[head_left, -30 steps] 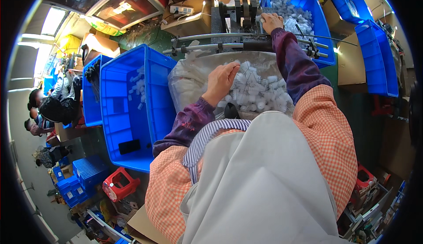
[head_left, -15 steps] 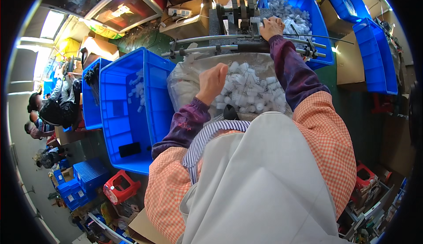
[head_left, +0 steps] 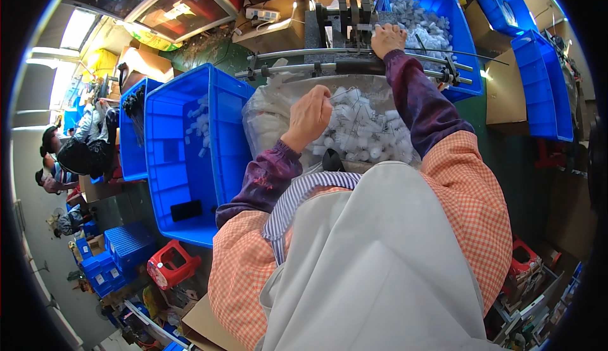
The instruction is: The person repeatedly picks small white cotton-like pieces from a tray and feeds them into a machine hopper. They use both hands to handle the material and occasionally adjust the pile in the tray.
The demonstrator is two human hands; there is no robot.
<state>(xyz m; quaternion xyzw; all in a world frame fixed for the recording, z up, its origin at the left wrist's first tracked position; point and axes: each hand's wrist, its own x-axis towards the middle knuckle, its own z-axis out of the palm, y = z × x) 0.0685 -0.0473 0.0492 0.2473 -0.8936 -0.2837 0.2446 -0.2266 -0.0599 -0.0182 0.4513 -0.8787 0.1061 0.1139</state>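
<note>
My left hand is closed in a pinch above the near left side of a heap of small white plastic pieces with thin metal pins. Whatever is between its fingertips is too small to make out. The heap lies in a clear plastic bag in front of me. My right hand reaches far forward, its fingers curled down at the right end of a dark metal bench machine. Its fingertips and anything they grip are hidden. Metal rods run across the machine's near side.
Left of me stands a blue bin with some white pieces and a black phone inside. Behind my right hand, another blue bin holds many white pieces. Further blue bins stand at the right. A red stool sits lower left.
My left hand has turned slightly, its fingers now bent forward and together at the edge of the heap. My right hand stays at the machine. The whole view has shifted a little.
</note>
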